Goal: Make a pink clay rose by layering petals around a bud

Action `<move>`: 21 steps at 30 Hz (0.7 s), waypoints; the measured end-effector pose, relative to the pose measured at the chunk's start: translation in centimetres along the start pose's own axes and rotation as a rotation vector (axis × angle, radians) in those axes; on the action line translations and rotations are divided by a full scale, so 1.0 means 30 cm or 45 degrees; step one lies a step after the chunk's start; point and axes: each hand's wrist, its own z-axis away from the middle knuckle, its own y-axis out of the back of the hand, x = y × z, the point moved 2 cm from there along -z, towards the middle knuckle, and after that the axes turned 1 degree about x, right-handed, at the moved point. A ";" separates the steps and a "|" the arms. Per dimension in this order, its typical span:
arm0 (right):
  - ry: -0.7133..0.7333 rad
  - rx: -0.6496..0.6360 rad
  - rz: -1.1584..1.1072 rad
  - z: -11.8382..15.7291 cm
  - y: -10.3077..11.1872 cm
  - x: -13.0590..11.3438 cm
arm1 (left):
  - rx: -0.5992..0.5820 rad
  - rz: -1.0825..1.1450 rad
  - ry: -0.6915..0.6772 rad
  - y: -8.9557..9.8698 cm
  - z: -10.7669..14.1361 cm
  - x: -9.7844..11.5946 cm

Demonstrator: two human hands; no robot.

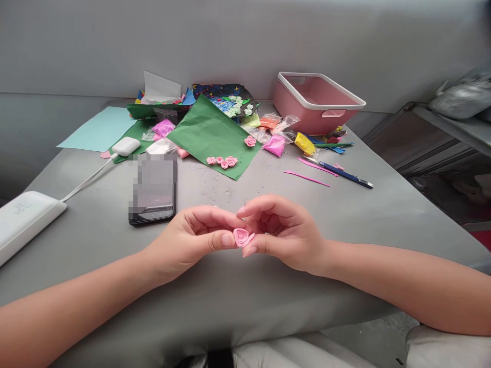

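A small pink clay rose (241,236) with a spiral centre is held above the near part of the table. My left hand (197,235) pinches it from the left between thumb and fingers. From the right, my right hand (286,232) is closed with its thumb at a petal on the rose's right edge; its fingertips curl behind. Beyond my hands, several finished pink clay roses (226,162) lie at the near corner of a green paper sheet (207,130). Another pink rose (250,141) sits near that sheet's right corner.
A phone (155,189) lies left of centre, near a white power bank (28,220) with a cable. Pink modelling tools (307,178) and a blue utility knife (345,174) lie to the right. Behind are bagged clay (274,144) and a pink basket (307,102).
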 end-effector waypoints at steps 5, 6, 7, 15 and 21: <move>-0.069 -0.063 -0.095 -0.004 0.007 0.009 | -0.028 0.065 0.035 0.001 -0.001 -0.006; -0.055 -0.068 -0.092 -0.005 0.007 0.009 | -0.026 0.081 0.040 0.001 -0.001 -0.006; -0.038 -0.069 -0.083 -0.006 0.008 0.007 | -0.025 0.088 0.037 0.002 -0.001 -0.007; 0.124 0.059 0.126 -0.004 0.012 -0.008 | -0.040 0.058 -0.037 0.004 -0.001 -0.009; 0.496 0.142 0.542 0.002 0.020 -0.040 | 0.097 0.074 -0.106 0.008 -0.005 -0.008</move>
